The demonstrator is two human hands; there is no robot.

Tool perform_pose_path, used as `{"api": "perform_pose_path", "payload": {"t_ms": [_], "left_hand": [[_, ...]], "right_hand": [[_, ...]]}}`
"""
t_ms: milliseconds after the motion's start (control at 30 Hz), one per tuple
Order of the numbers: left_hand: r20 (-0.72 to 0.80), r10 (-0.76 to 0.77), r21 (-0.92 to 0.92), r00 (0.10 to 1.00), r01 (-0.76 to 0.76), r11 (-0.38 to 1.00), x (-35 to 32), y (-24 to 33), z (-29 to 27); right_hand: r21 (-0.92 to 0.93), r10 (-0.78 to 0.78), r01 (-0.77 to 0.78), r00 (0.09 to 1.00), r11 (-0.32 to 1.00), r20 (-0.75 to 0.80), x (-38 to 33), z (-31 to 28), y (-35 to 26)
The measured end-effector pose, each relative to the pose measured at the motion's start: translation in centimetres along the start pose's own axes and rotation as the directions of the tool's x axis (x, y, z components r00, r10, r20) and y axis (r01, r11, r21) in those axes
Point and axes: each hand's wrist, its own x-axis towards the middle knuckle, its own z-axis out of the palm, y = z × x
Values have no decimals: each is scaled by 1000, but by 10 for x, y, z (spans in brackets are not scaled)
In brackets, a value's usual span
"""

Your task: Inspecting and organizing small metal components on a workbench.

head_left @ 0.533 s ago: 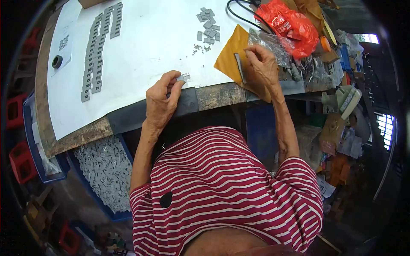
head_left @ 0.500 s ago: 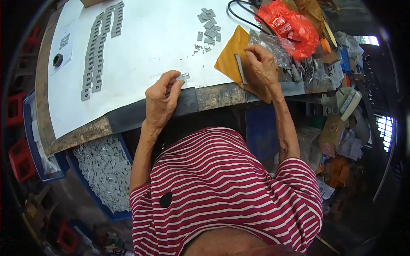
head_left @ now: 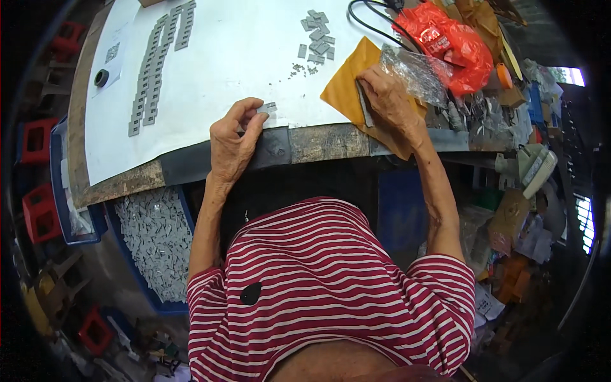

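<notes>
My left hand (head_left: 236,135) is at the table's near edge, thumb and fingertips pinching a small flat grey plastic piece (head_left: 270,107) with a cut-out. To the right, my right hand (head_left: 389,99) rests over a mustard-yellow sheet (head_left: 344,86), its fingers curled in and pressed together. Under these fingers lies a narrow grey strip (head_left: 367,113), partly covered by the hand; anything between the fingertips is hidden. Beyond the hands lies a loose pile of grey rectangular pieces (head_left: 317,35), with tiny grey bits (head_left: 301,70) beside it.
Overlapping rows of grey pieces (head_left: 151,70) run along the white sheet's left side, near a black tape roll (head_left: 101,77). A red plastic bag (head_left: 439,41), clear wrap (head_left: 410,70) and black cable (head_left: 369,18) crowd the right. Below left, a blue bin (head_left: 115,237) holds many grey parts.
My right hand has lowered onto the grey strip and covers more of it. My left hand still pinches the grey piece. The whole view has shifted slightly.
</notes>
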Motion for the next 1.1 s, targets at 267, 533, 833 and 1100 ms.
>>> {"api": "perform_pose_path", "payload": {"t_ms": [267,533,833,1100], "left_hand": [[-54,-58,-35,997,56,998,18,-1,-20],[-212,13,245,977,40,969,73,-39,-57],[-294,163,512,942,11,859,104,-92,-76],[-236,267,685,934,-35,727,108,-97,-79]], "right_hand": [[-100,-77,90,989,991,124,2,6,7],[-143,-87,114,979,983,185,4,5,9],[-137,-113,152,960,979,258,9,7,15],[-153,-133,181,951,971,279,10,8,16]]}}
